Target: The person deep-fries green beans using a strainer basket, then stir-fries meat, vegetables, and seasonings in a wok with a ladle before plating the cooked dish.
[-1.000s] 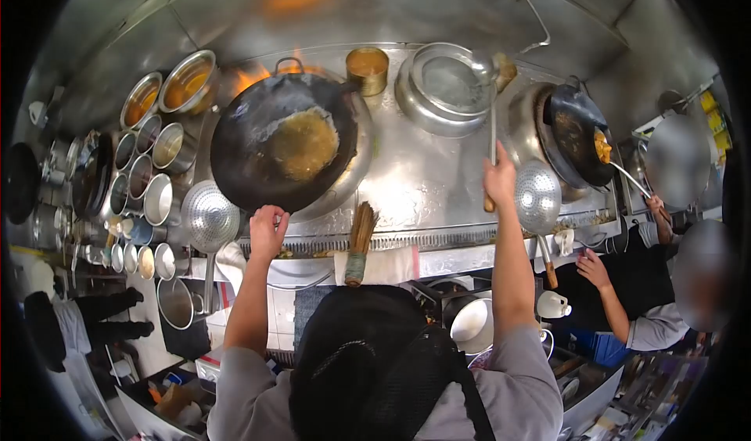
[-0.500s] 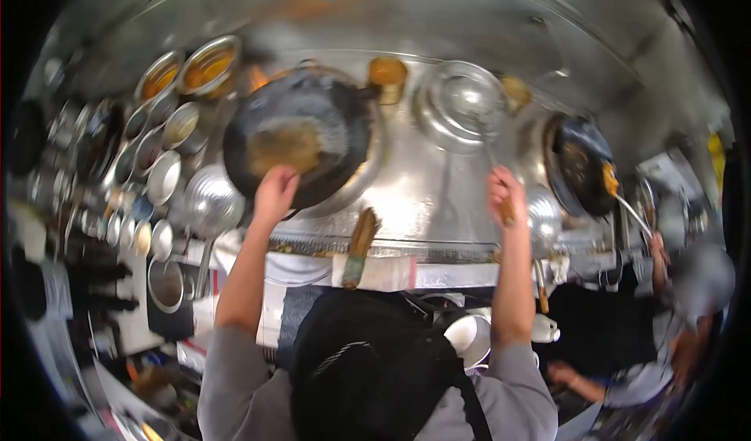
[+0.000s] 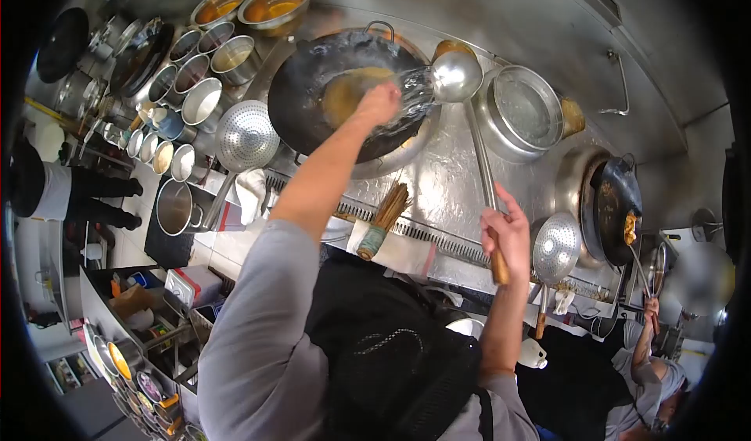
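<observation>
My right hand [image 3: 507,237] grips the wooden handle of a long ladle [image 3: 456,76], its index finger stretched along the shaft. The ladle's bowl is tipped at the right edge of a large black wok [image 3: 301,97], and water streams from it into the wok. My left hand [image 3: 379,103] reaches over the wok in front of the pouring water; its fingers look curled, and whatever they hold is hidden. Brownish liquid [image 3: 344,97] lies in the wok. Right of the ladle is a metal pot of water [image 3: 526,108].
A bamboo brush [image 3: 385,220] lies on a cloth at the stove's front edge. Perforated strainers [image 3: 246,136] [image 3: 557,247] flank the stove. Several metal pots [image 3: 235,57] stand left. At the right, a co-worker's hand [image 3: 651,308] holds a ladle at another wok [image 3: 614,206].
The ladle has moved left from the water pot to the wok and now pours. My left hand has moved from the wok's front rim to above its middle. The view has turned.
</observation>
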Motion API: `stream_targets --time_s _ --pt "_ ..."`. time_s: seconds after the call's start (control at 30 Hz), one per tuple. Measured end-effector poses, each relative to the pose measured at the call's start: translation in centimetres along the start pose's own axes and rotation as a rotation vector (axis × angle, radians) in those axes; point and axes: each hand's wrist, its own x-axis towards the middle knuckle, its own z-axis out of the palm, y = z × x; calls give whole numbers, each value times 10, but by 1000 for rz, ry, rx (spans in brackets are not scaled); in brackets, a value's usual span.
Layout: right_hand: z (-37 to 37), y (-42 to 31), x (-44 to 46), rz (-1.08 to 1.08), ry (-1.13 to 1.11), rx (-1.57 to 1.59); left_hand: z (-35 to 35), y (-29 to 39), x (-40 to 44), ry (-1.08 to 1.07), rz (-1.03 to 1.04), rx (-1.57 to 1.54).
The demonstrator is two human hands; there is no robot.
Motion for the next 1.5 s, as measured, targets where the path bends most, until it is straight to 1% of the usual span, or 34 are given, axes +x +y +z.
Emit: stream_targets --time_s 0.07,0.1,0.17,0.2,0.23,0.3,0.33,0.37,0.4,0.43,0.5,0.57,0.63,0.67,0.7,0.77,0.83,0.87,0.9,0.97,1.0,1.03,1.07,1.1,1.17,1.2,1.27,1.3,1.33,1.37,1.4,1.43,1.47,1.5 --pt "-14 31 21 -170 55 -261 -16 -37 -21 107 138 23" --pt "-21 39 30 -166 45 -259 -28 -56 -36 154 203 25" --pt "-39 47 49 -289 208 -406 -70 -68 -80 188 29 -104" --pt "-49 50 61 -306 318 -558 -84 -88 -102 261 11 -136" --pt "-61 52 73 -307 299 -558 -98 -108 -127 333 -6 -168" --pt "-91 54 104 -359 484 -814 -127 -135 -181 369 -131 -251" --pt "-121 63 131 -366 465 -817 -138 -151 -209 408 -174 -236" --pt "-156 76 163 -418 501 -947 -146 -164 -236 448 -217 -221" --pt "-174 80 185 -476 537 -1075 -155 -165 -263 476 -243 -194" --pt "-170 66 189 -489 518 -1075 -162 -165 -287 504 -268 -166" --pt "-155 32 194 -144 391 -477 -162 -180 -327 558 -306 -208" --pt "-181 13 209 -31 43 195 -154 -205 -368 623 -341 -279" --pt "-163 -8 191 42 -90 410 -147 -204 -406 647 -349 -139" --pt "-146 -17 172 18 -6 354 -143 -204 -423 651 -446 -182" --pt "-139 -25 161 17 -82 366 -138 -205 -439 650 -538 -232" --pt "-114 -48 129 197 -237 633 -130 -204 -468 684 -668 -415" --pt "-87 -59 101 206 -380 711 -121 -211 -495 665 -707 -230" --pt "-71 -64 90 220 -401 699 -116 -217 -509 641 -791 -222" --pt "-55 -68 78 228 -414 724 -111 -220 -521 664 -805 -226" --pt "-36 -66 71 262 -459 728 -99 -225 -545 607 -844 -97" --pt "-29 -60 75 304 -569 785 -91 -231 -556 572 -865 -80" --pt "-14 -50 82 373 -685 838 -82 -237 -572 546 -905 -65" --pt "8 -38 89 459 -734 798 -75 -237 -586 550 -892 -83" --pt "33 -27 91 518 -689 853 -69 -238 -599 556 -884 -104" --pt "61 -5 111 634 -664 854 -62 -236 -624 541 -886 -101" --pt "72 15 132 628 -699 816 -63 -230 -646 585 -939 -118" --pt "83 56 177 543 -808 712 -70 -214 -680 552 -905 -262" --pt "86 78 203 573 -837 679 -67 -215 -701 592 -932 -279" --pt "90 103 227 182 -749 243 -61 -218 -728 613 -928 -296" --pt "99 118 237 -17 -735 32 -54 -218 -757 634 -924 -308" --pt "108 132 246 -209 -684 -184 -47 -215 -785 749 -932 -288" --pt "121 144 244 70 -944 172 -47 -206 -814 848 -1023 -253" --pt "135 155 241 433 -1118 459 -47 -195 -841 943 -1109 -215" --pt "146 159 222 327 -882 229 -45 -188 -869 1166 -1160 -104"
